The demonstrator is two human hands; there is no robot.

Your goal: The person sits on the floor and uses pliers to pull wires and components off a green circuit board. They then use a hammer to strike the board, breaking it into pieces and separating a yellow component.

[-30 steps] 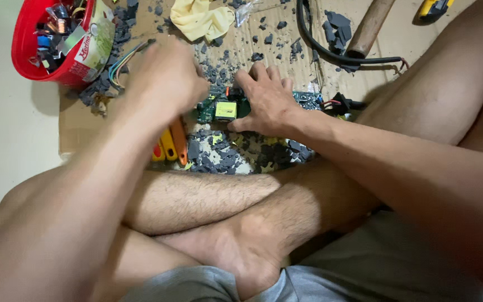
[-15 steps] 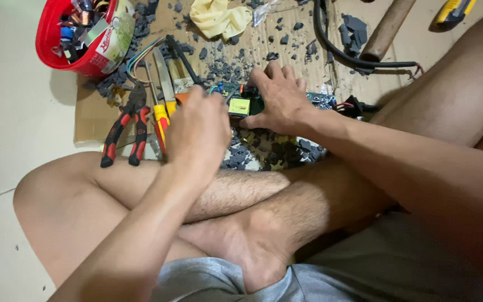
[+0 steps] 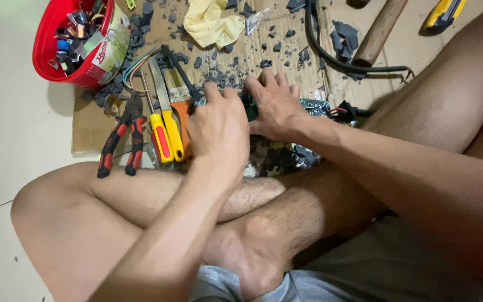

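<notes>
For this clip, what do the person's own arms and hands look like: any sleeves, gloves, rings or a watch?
Both arms are bare with no sleeves in view. The left hand and right hand wear no gloves, and no rings or watch show. Each forearm is lightly haired, with nothing on either wrist.

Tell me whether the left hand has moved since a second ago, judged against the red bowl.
Yes. The left hand has pulled back toward the person's legs, away from the red bowl, and now grips a dark tool beside the right hand.
</notes>
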